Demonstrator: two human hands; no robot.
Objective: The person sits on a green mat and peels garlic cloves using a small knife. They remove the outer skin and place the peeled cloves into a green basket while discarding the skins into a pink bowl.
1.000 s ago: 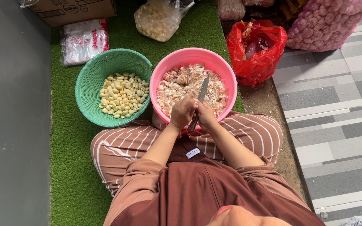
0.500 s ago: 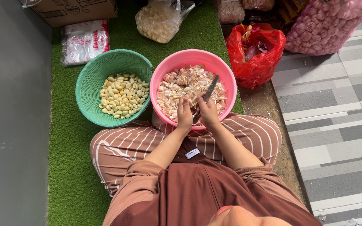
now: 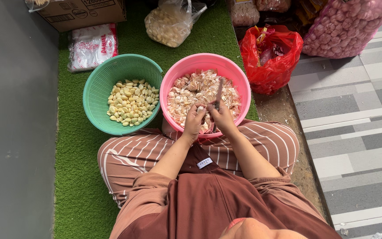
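Head view, looking straight down: a person sits cross-legged on green artificial turf (image 3: 74, 177), striped trouser legs spread to either side. Both hands meet over the near edge of a pink basket (image 3: 173, 82) that stands just in front of the knees and is filled with papery garlic skins and pieces. The left hand (image 3: 194, 124) is curled narrowly around a small pale garlic clove (image 3: 200, 109), pinched at the fingertips. The right hand (image 3: 221, 117) is closed on the handle of a knife (image 3: 219, 92), whose slim blade points away from the body, over the skins. The two hands touch or nearly touch at the fingertips, with the clove between them, just beside the base of the blade.

To the left of the pink basket, touching its rim, stands a green basket (image 3: 96, 95) holding peeled, yellowish cloves. Beyond the baskets lie a clear bag of garlic (image 3: 169, 24), a white printed packet (image 3: 91, 46) and a cardboard box (image 3: 82, 11). A red plastic bag (image 3: 270, 57) sits to the right of the pink basket, near a large pink mesh sack (image 3: 345, 26) resting on grey patterned tiles (image 3: 359, 132).
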